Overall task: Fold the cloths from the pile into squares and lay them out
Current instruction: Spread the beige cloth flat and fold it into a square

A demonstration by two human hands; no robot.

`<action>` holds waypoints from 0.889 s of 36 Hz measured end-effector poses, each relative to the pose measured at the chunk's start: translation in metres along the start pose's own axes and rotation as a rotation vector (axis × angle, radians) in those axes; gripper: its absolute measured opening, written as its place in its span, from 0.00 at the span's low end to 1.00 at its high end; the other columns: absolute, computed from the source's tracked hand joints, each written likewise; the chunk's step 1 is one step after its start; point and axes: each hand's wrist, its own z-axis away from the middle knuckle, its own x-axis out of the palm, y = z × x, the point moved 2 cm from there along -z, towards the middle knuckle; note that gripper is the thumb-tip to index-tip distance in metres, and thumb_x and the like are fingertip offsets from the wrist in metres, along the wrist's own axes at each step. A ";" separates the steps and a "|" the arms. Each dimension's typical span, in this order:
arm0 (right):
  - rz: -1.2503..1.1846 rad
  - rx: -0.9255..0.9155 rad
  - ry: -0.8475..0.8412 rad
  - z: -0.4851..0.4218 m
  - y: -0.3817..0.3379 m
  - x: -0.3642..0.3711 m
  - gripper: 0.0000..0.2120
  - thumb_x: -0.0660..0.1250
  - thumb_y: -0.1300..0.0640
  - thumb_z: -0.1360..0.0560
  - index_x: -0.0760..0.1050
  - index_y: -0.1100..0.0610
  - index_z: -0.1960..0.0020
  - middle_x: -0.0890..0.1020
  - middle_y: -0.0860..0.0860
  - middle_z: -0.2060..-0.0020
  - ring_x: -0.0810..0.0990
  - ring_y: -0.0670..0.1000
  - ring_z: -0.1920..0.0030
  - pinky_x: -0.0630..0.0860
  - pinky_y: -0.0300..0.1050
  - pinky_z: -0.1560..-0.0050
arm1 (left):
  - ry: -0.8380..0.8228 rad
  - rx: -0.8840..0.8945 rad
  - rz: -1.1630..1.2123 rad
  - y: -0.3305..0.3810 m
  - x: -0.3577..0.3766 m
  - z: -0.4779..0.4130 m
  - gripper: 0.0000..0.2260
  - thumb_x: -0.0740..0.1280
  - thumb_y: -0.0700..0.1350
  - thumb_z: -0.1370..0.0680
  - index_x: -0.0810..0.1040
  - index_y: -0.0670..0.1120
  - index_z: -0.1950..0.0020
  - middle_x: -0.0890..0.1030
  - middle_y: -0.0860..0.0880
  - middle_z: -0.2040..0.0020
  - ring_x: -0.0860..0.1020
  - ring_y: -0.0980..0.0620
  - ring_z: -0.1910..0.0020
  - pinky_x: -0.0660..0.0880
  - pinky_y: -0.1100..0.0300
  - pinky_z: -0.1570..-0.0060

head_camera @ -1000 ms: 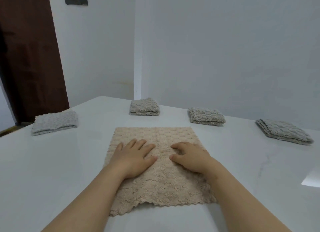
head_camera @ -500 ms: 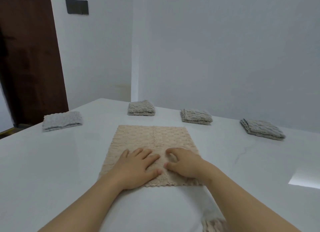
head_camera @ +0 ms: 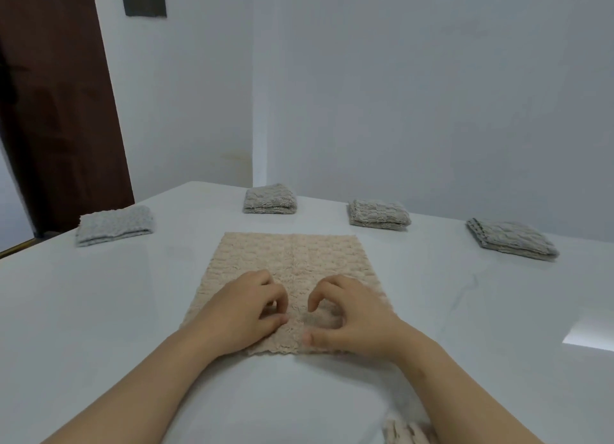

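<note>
A beige textured cloth (head_camera: 292, 257) lies flat on the white table (head_camera: 99, 310) in front of me, with a crease down its middle. Both hands rest on its near part, close together. My left hand (head_camera: 246, 310) has its fingers curled and pinches the fabric beside the crease. My right hand (head_camera: 352, 317) is curled the same way, thumb near the cloth's scalloped near edge. Several folded grey squares lie in an arc behind: one at the left (head_camera: 114, 226), one at the centre (head_camera: 269, 199), one right of centre (head_camera: 378, 212), and one at the far right (head_camera: 511, 239).
A bit of another beige cloth (head_camera: 408, 432) shows at the bottom edge under my right forearm. Grey walls stand close behind the table. A dark brown door (head_camera: 56, 104) is at the left, past the table's far left edge.
My hands slid back along the cloth to its near edge. Their fingers, flat a second ago, are now curled and pinching the fabric. The view has shifted slightly.
</note>
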 end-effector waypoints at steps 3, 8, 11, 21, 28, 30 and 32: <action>0.105 -0.041 -0.086 0.000 -0.006 0.002 0.18 0.63 0.31 0.42 0.68 0.39 0.58 0.67 0.37 0.51 0.62 0.43 0.45 0.58 0.39 0.39 | -0.079 0.031 0.064 -0.003 0.000 0.001 0.10 0.62 0.60 0.28 0.75 0.55 0.56 0.69 0.60 0.58 0.68 0.63 0.55 0.67 0.65 0.52; 0.164 -0.062 -0.029 -0.002 -0.009 0.000 0.09 0.66 0.47 0.28 0.76 0.48 0.49 0.73 0.45 0.49 0.67 0.46 0.47 0.64 0.41 0.43 | -0.167 0.039 0.092 -0.005 -0.005 -0.001 0.21 0.54 0.74 0.41 0.70 0.61 0.62 0.71 0.61 0.58 0.68 0.65 0.54 0.67 0.68 0.51; 0.162 -0.056 -0.016 -0.002 -0.008 0.002 0.09 0.64 0.50 0.26 0.75 0.50 0.47 0.73 0.45 0.50 0.68 0.47 0.47 0.65 0.42 0.44 | -0.199 0.058 0.094 -0.007 -0.006 0.000 0.32 0.49 0.83 0.49 0.68 0.63 0.59 0.70 0.64 0.56 0.66 0.68 0.51 0.64 0.72 0.51; 0.144 -0.023 -0.006 -0.002 -0.008 -0.002 0.08 0.61 0.60 0.30 0.70 0.49 0.54 0.67 0.40 0.65 0.66 0.47 0.55 0.66 0.41 0.52 | -0.099 0.027 0.078 -0.007 -0.010 0.004 0.14 0.60 0.60 0.35 0.70 0.58 0.53 0.71 0.64 0.57 0.69 0.65 0.56 0.65 0.73 0.54; 0.142 0.014 0.055 0.000 -0.013 -0.007 0.08 0.59 0.59 0.27 0.70 0.51 0.50 0.72 0.45 0.61 0.69 0.48 0.56 0.66 0.41 0.60 | -0.030 0.003 0.030 -0.002 -0.014 0.006 0.09 0.66 0.54 0.29 0.67 0.57 0.54 0.72 0.61 0.57 0.70 0.61 0.55 0.69 0.65 0.53; 0.129 0.022 0.103 0.001 -0.014 -0.008 0.04 0.58 0.56 0.25 0.69 0.51 0.51 0.69 0.43 0.67 0.69 0.48 0.59 0.65 0.44 0.61 | -0.030 0.005 -0.015 0.004 -0.013 0.004 0.17 0.62 0.65 0.34 0.67 0.58 0.50 0.73 0.62 0.53 0.70 0.60 0.51 0.69 0.64 0.51; 0.128 0.024 0.119 0.001 -0.013 -0.008 0.06 0.57 0.53 0.23 0.65 0.49 0.59 0.68 0.44 0.69 0.69 0.49 0.60 0.65 0.46 0.61 | -0.031 0.015 -0.097 0.008 -0.009 0.002 0.29 0.53 0.70 0.40 0.68 0.58 0.44 0.74 0.61 0.48 0.71 0.59 0.46 0.69 0.62 0.48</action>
